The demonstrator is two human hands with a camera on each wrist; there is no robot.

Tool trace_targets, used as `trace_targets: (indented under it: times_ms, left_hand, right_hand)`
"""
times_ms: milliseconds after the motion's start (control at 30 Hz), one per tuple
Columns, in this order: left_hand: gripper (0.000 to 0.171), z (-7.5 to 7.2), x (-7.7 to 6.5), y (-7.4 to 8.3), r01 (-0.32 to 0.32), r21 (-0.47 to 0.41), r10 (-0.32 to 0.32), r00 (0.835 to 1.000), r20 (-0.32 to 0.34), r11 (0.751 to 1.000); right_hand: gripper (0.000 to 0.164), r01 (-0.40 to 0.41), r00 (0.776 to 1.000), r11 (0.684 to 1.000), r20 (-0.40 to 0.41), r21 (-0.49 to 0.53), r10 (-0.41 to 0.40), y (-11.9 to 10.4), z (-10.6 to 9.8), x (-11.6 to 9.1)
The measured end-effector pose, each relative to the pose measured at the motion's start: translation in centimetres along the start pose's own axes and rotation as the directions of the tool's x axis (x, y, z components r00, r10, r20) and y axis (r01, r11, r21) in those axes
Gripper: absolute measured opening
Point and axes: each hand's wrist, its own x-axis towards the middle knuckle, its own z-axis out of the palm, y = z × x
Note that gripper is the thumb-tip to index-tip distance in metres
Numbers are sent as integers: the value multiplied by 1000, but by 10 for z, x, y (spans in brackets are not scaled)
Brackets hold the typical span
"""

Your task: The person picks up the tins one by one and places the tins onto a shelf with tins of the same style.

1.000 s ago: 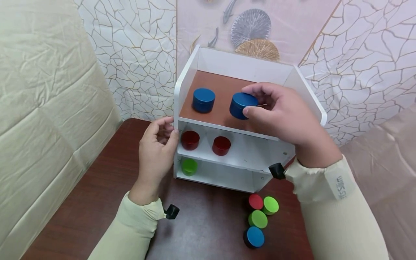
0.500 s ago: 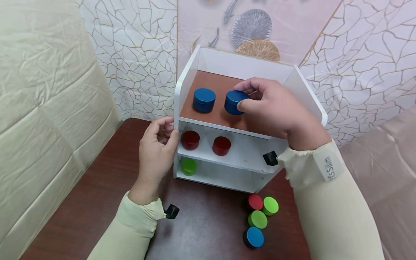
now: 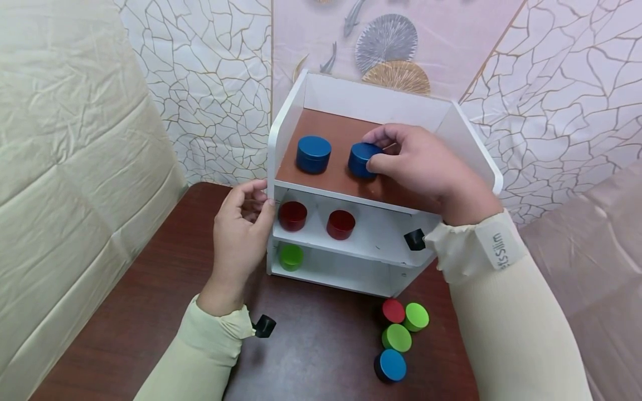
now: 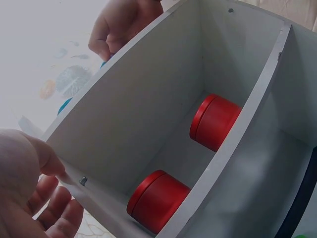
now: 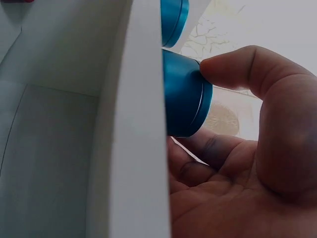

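Observation:
My right hand (image 3: 423, 164) holds a round blue tin (image 3: 362, 160) between thumb and fingers on the brown top of a small white shelf unit (image 3: 321, 192). In the right wrist view the thumb presses the lid edge of this blue tin (image 5: 185, 94), and the shelf board hides its base. To its left stands another blue tin (image 3: 314, 155). My left hand (image 3: 241, 234) touches the unit's left side panel, its fingers loosely bent outside it. Two red tins, one at the left (image 3: 293, 216) and one further right (image 3: 341, 224), stand on the middle shelf.
A green tin (image 3: 291, 257) stands at the left of the bottom shelf. On the dark wooden table (image 3: 301, 345), in front of the unit, are a red tin (image 3: 393, 311), two green tins (image 3: 397, 338) and a blue tin (image 3: 390, 365). A patterned backdrop (image 3: 210, 83) hangs behind.
My right hand has moved left with the blue tin, nearer the other blue tin, and lowered it to the top shelf. My left hand has stayed at the side panel.

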Motion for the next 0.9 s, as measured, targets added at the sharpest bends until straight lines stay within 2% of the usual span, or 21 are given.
trace_targets:
  times_ms: [367, 600, 900]
  left_hand:
    - [31, -1, 0, 2, 7, 5, -7, 1000, 1, 1000]
    - [30, 0, 0, 2, 5, 2, -5, 1000, 3, 1000]
    - [30, 0, 0, 2, 7, 3, -7, 1000, 3, 1000]
  right_hand:
    - [45, -2, 1000, 999, 2, -32, 2, 3, 2, 2]
    - [47, -27, 1000, 1000, 8, 8, 27, 3, 4, 2]
    - [46, 16, 1000, 1000, 10, 13, -17, 6, 6, 2]
